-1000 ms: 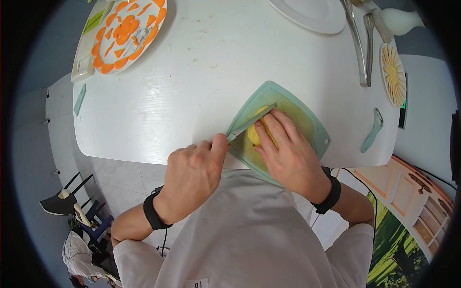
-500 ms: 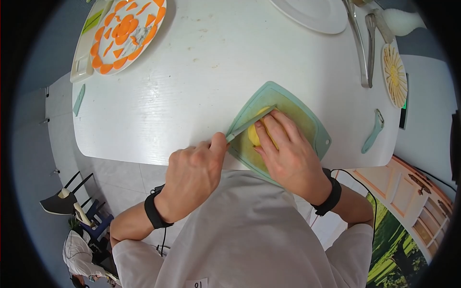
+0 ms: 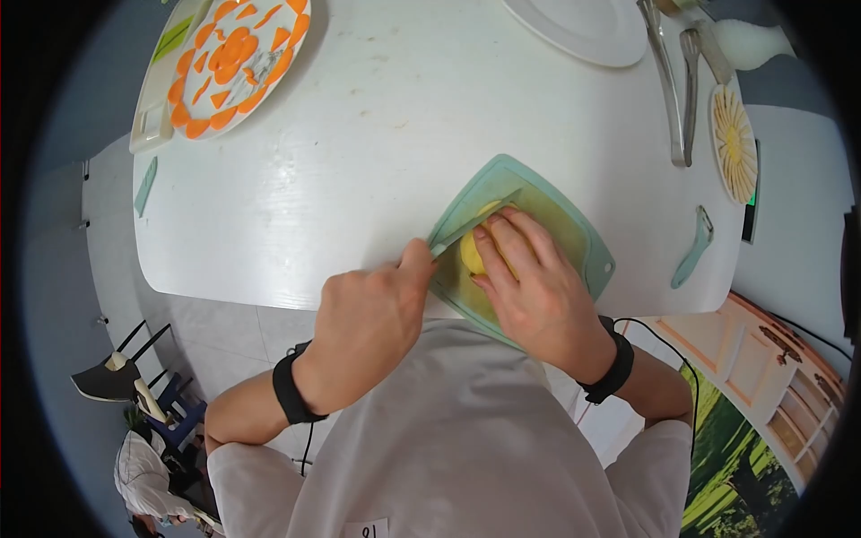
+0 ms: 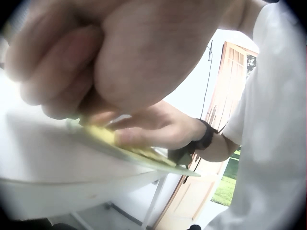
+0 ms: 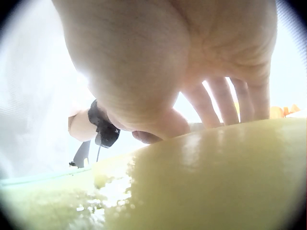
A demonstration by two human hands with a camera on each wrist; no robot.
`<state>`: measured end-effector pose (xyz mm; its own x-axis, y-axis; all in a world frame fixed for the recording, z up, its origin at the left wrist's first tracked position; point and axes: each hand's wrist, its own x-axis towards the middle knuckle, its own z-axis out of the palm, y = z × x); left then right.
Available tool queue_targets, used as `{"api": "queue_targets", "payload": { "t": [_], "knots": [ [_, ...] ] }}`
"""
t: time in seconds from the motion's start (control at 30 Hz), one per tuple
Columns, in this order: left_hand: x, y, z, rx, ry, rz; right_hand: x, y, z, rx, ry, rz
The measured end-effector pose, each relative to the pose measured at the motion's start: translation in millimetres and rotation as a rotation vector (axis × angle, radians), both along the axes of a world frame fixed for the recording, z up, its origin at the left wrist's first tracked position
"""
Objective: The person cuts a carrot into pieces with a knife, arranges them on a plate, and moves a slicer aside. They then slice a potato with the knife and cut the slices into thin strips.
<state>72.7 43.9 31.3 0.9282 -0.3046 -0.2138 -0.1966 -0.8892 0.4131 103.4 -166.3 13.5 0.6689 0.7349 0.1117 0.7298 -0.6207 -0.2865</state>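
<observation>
Gripping knife point(image 3: 466, 228) in left hand point(image 3: 372, 305), pinning yellow piece point(image 3: 473, 258) on board point(image 3: 565, 220) under right hand point(image 3: 538, 291). Tuck fingertips point(image 3: 482, 232) clear of knife; slice evenly, straight down to board.

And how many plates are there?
3: the left plate with orange pieces, the plain plate at the top, the right plate with pale strips. Others may be hidden.

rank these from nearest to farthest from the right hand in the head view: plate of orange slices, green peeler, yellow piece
Nearest to the right hand first:
1. Yellow piece: at its fingers, on the board.
2. Green peeler: to its right, near the table edge.
3. Plate of orange slices: far upper left.
</observation>
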Motion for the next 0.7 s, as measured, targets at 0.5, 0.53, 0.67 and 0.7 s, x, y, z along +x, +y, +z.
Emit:
{"api": "queue_targets", "payload": {
  "t": [0.5,0.53,0.67,0.7],
  "knots": [
    [-3.4,8.2,-7.0,-0.122,-0.026,0.004,-2.8,1.1,0.1,0.047,0.049,-0.048],
    [-4.1,7.6,-6.9,-0.103,-0.036,-0.003,-3.4,0.8,-0.7,0.061,0.055,-0.054],
    [-5.5,7.5,-6.3,-0.039,-0.079,-0.018,-3.9,-0.2,-2.2,0.109,0.076,-0.066],
    [-5.0,8.2,-6.2,-0.025,-0.091,-0.02,-3.9,-0.1,-2.3,0.115,0.078,-0.066]
  ]
}}
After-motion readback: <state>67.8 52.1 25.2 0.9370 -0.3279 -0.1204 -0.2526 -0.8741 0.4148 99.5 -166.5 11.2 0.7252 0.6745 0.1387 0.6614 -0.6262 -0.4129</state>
